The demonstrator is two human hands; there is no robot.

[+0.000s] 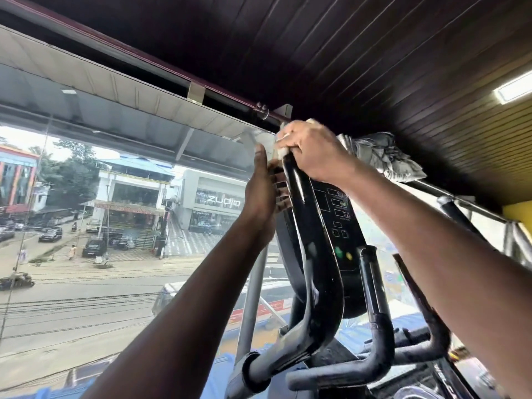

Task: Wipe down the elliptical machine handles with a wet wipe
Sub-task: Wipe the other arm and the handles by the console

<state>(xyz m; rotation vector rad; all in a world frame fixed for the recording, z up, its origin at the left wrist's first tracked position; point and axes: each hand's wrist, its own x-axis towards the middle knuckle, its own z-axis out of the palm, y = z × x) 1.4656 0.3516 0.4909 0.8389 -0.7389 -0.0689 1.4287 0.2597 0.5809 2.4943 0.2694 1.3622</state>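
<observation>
The elliptical's black left handle (312, 254) curves up through the middle of the head view to its tip. My right hand (312, 152) grips the top of that handle with a white wet wipe (283, 151) squeezed between fingers and grip. My left hand (263, 194) holds the handle just below, fingers curled round its far side, thumb pointing up. The console (341, 226) with small display windows and green and yellow buttons sits right behind the handle.
A grey cloth (383, 156) hangs on a rail at upper right. Another black handle (426, 300) and lower grip bars (374, 326) stand to the right. A large window (100, 226) faces a street; the dark slatted ceiling (316, 53) is close overhead.
</observation>
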